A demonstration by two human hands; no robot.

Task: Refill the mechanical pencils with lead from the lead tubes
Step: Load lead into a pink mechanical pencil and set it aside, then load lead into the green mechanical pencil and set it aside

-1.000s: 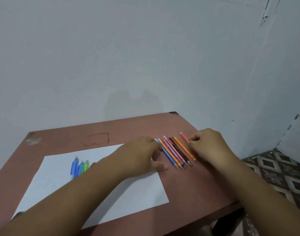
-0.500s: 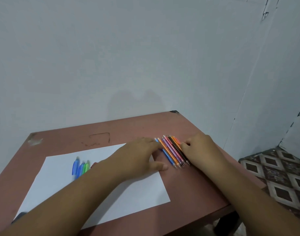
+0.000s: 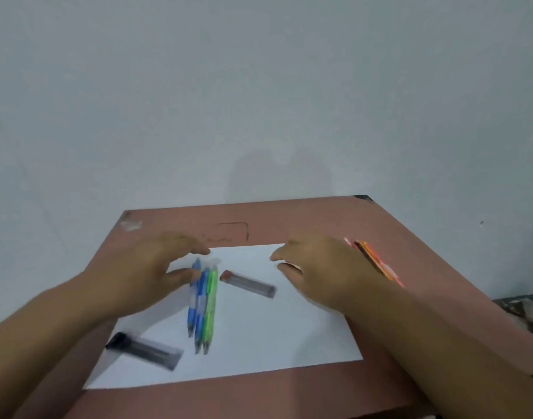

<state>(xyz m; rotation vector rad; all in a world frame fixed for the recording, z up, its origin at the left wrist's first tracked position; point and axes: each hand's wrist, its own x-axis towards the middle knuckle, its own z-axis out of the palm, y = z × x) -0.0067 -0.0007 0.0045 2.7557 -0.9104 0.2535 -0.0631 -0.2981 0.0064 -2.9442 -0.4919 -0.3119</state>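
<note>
1. Three pencils point(image 3: 202, 303) lie side by side on the paper point(image 3: 259, 334): two blue, one green, touching, tips toward the near edge.
2. Left hand point(image 3: 147, 276) is over the paper's left part, fingers loosely curved and spread. The thumb tip is at the blue pencils' upper ends; blur hides whether it touches. It holds nothing.
3. Right hand point(image 3: 322, 267) is over the paper's right part, fingers relaxed and slightly apart, holding nothing I can see.
4. Red-capped tube point(image 3: 248, 284) lies on the paper between the hands, just right of the green pencil's top, angled down to the right.
5. Black-capped tube point(image 3: 144, 352) lies at the paper's near-left edge, cap end off the sheet toward the left arm, well apart from the other tube.
6. Thin bundle point(image 3: 377, 261) of pink/orange/dark sticks lies on the bare table point(image 3: 289, 397), right of the paper, partly hidden behind the right hand.
7. The frame is motion-blurred, so fine detail is unreadable.
</note>
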